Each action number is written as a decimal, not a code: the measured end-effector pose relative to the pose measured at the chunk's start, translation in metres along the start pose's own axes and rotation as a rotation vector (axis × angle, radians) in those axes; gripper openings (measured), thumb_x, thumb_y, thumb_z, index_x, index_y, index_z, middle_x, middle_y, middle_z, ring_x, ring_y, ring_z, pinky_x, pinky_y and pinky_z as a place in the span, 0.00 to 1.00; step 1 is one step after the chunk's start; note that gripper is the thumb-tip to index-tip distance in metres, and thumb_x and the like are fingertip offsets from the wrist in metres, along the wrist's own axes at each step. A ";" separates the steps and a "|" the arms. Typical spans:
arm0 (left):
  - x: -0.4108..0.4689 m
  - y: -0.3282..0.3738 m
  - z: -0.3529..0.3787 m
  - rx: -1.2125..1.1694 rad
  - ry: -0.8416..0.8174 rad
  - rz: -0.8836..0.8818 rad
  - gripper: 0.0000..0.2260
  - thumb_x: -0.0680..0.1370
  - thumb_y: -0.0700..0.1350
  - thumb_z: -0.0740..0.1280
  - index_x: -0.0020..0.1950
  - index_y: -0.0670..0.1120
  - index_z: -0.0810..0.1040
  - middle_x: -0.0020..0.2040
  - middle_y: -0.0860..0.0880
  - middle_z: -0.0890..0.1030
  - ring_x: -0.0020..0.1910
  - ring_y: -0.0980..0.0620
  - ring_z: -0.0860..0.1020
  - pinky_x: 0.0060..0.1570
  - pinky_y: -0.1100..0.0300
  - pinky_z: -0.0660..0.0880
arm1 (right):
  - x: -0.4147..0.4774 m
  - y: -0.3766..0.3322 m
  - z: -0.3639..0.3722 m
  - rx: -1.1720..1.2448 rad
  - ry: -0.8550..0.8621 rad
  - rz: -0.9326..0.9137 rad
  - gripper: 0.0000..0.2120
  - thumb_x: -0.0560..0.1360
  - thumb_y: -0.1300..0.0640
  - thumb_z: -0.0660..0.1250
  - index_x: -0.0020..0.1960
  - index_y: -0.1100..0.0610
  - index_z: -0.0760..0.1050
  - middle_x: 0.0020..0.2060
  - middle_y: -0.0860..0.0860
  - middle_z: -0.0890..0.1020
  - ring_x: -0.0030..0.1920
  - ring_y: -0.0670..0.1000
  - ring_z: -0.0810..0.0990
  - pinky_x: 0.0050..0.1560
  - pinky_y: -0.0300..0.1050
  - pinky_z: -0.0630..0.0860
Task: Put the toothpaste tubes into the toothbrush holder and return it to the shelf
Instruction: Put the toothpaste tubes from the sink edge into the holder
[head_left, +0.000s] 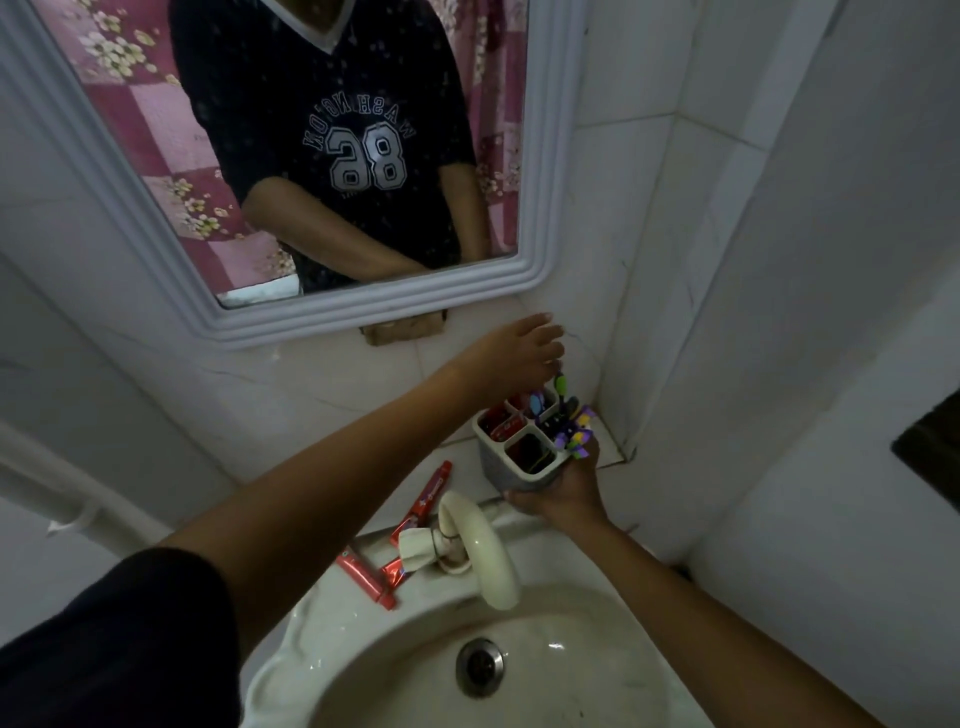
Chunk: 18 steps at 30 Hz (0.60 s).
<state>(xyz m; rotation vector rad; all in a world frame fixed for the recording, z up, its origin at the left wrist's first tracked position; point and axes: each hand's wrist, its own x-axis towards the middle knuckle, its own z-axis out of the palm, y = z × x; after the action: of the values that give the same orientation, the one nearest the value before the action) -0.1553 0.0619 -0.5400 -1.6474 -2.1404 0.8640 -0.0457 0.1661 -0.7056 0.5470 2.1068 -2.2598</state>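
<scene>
i see the holder (524, 457) upright, gripped underneath by my right hand (563, 493); left hand (519, 356) above, fingers pinching a toothbrush (559, 384); two tubes (410, 535) lie flat.

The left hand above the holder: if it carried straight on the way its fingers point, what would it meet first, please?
Probably the tiled corner wall. The left hand points up and right, passing over the toothbrush holder; depth from one view is uncertain.
</scene>
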 end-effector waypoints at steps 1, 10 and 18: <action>-0.005 0.000 0.002 -0.042 0.035 -0.002 0.20 0.81 0.37 0.54 0.73 0.44 0.69 0.75 0.41 0.67 0.79 0.40 0.59 0.78 0.46 0.46 | -0.004 -0.004 0.002 0.066 -0.011 0.028 0.28 0.78 0.35 0.58 0.67 0.50 0.82 0.61 0.56 0.87 0.62 0.62 0.80 0.51 0.62 0.83; -0.137 0.046 0.065 -0.908 0.088 -0.907 0.10 0.77 0.45 0.67 0.56 0.46 0.80 0.53 0.45 0.82 0.52 0.44 0.81 0.48 0.55 0.76 | 0.002 0.008 0.001 -0.040 0.019 0.027 0.46 0.61 0.54 0.82 0.76 0.59 0.69 0.66 0.57 0.82 0.72 0.58 0.76 0.68 0.57 0.79; -0.148 0.126 0.124 -1.192 -0.450 -1.164 0.24 0.68 0.63 0.73 0.51 0.46 0.79 0.49 0.48 0.81 0.49 0.49 0.79 0.47 0.56 0.77 | -0.005 0.010 -0.009 -0.465 0.095 -0.078 0.38 0.61 0.58 0.87 0.66 0.67 0.75 0.55 0.56 0.83 0.51 0.53 0.82 0.57 0.47 0.82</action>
<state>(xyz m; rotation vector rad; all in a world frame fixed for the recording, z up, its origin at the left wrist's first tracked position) -0.0866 -0.0928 -0.6965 -0.0417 -3.4879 -0.5769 -0.0359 0.1727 -0.7146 0.5618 2.6207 -1.7048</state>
